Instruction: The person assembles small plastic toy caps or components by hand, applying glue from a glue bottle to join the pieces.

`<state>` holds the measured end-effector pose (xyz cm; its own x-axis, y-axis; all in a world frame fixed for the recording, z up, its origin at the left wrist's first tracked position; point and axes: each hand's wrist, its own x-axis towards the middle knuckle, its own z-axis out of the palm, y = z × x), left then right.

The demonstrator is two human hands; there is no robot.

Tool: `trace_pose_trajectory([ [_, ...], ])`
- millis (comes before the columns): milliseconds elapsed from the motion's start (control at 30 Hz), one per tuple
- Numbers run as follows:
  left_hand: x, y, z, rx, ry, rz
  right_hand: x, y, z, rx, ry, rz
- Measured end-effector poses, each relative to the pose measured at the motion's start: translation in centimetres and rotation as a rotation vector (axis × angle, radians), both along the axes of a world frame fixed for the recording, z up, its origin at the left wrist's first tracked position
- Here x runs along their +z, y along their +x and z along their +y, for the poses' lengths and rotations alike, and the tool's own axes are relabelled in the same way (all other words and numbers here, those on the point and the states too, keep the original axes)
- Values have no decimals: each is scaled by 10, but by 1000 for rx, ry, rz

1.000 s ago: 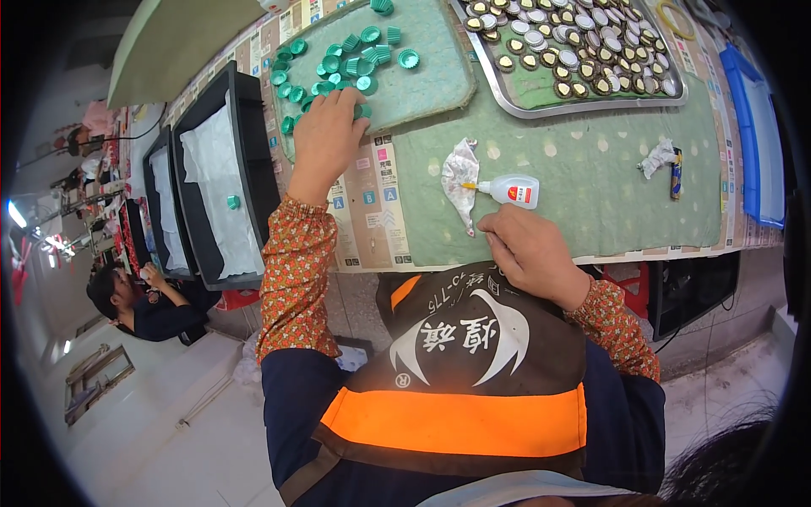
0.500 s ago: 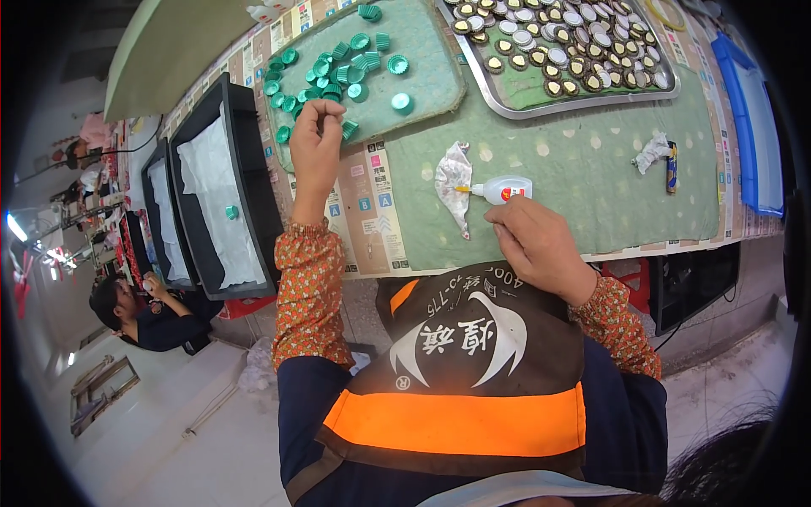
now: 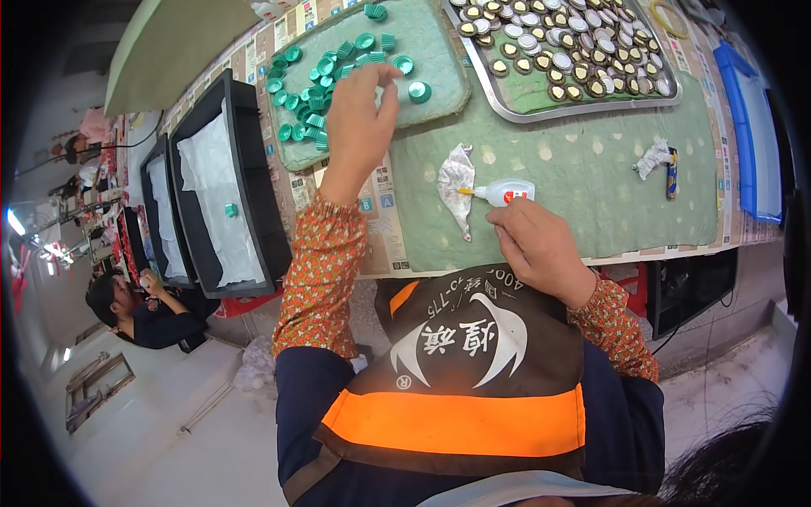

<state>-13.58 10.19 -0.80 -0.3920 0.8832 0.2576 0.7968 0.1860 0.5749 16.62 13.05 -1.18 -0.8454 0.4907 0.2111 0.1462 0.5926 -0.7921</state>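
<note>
My left hand reaches over a pale green mat, thumb and forefinger apart, with nothing visible between them. Close to its fingertips are a fluted green cap and another green cap showing a pale flat top. More green caps lie scattered to the left and beyond, some hidden by the hand. My right hand is closed with its fingertips pinched; what they hold, if anything, cannot be made out. Just beyond it a clear squeeze bottle lies with its yellow nozzle on a crumpled white cloth.
A metal tray of dark-rimmed round pieces stands at the back right. A blue tray is at the far right, near a small tube with crumpled paper. Black bins line the left side. Another person sits at left.
My left hand has moved right across the mat, and its thumb and forefinger have gone from pinched to apart. The right hand has stayed in place.
</note>
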Motion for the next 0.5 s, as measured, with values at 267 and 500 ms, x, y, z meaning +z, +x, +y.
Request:
trace_pose_trajectory([
  [267, -24, -21, 40, 32, -91, 515, -3, 2, 1, -26, 13, 36],
  [500, -19, -3, 17, 76, -14, 98, 2, -2, 11, -89, 266, -43],
])
